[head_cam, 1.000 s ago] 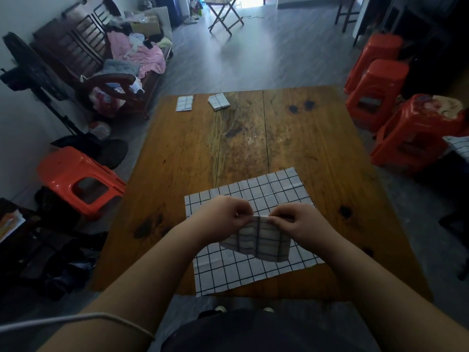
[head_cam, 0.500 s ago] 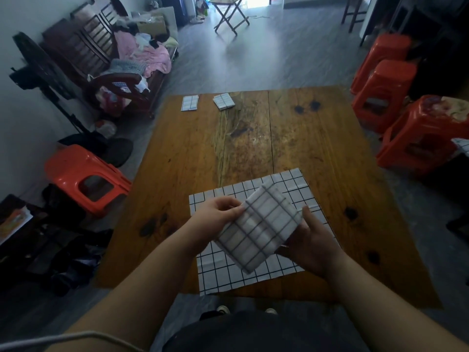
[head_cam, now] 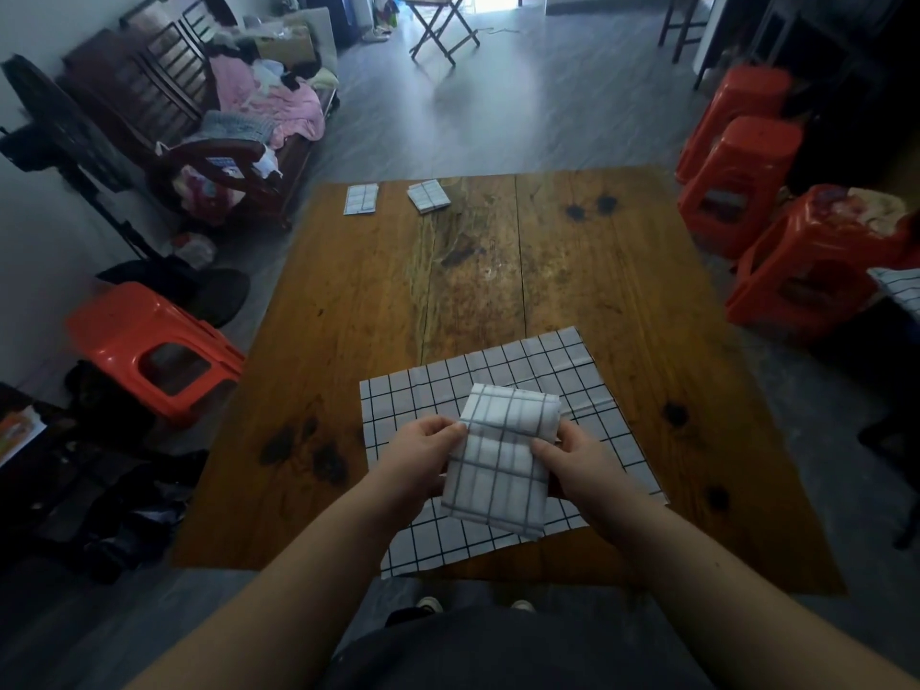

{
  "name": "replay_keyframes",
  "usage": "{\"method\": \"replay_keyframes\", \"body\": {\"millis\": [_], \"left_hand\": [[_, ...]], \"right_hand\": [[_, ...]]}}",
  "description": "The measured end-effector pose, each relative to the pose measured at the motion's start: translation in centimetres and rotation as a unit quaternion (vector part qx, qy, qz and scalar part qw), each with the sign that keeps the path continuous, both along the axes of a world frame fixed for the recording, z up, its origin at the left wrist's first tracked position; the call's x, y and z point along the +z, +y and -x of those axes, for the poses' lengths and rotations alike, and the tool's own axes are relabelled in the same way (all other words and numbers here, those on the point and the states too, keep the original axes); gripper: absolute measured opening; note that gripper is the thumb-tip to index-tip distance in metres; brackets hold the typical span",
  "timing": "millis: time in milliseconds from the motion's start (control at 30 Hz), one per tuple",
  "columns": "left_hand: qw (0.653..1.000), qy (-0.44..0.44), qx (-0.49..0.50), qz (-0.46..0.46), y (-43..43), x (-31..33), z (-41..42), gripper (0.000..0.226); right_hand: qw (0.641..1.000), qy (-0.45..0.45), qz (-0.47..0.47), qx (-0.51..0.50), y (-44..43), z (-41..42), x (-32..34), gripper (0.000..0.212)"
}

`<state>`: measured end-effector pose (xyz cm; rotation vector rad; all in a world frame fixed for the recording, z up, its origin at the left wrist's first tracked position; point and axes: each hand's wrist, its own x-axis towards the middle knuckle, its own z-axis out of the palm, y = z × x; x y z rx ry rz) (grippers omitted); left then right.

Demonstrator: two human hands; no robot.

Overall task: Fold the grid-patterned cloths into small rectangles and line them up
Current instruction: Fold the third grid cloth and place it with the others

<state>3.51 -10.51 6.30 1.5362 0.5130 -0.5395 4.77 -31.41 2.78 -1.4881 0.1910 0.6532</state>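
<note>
Gripping the part-folded cloth (head_cam: 498, 470) by its side edges, left hand (head_cam: 423, 453) and right hand (head_cam: 572, 458) clamp their fingers (head_cam: 448, 429) on it, likely holding the layers aligned.

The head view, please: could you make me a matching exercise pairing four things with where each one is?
Things:
1. half-folded cloth
2. spread cloth
3. two small folded cloths
4. pink fabric

Places:
A. flat at the near edge of the table
B. on the wooden bench
C. held between the left hand and the right hand
D. by the far edge of the table

Pairs: 1-C, 2-A, 3-D, 4-B.
</note>
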Motion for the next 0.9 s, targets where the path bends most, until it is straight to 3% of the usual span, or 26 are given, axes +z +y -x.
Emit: {"method": "replay_keyframes", "body": {"millis": [267, 500, 700, 900], "left_hand": [[1.000, 0.002, 0.007, 0.012, -0.4, -0.2, -0.4, 0.023], [0.995, -0.001, 0.001, 0.097, -0.4, 0.6, -0.3, 0.028], [0.992, -0.029, 0.018, 0.122, 0.6, 0.9, -0.4, 0.025], [0.993, -0.051, 0.011, 0.102, 0.7, 1.3, -0.2, 0.021]], "right_hand": [[0.999, 0.023, -0.032, -0.006, -1.1, -0.1, 0.9, 0.034], [0.993, 0.049, -0.098, -0.052, -2.2, -0.7, 1.6, 0.030], [0.992, 0.003, -0.114, -0.047, -3.3, -0.9, 2.5, 0.024], [0.993, -0.106, -0.052, -0.020, -3.4, -0.5, 2.7, 0.022]]}}
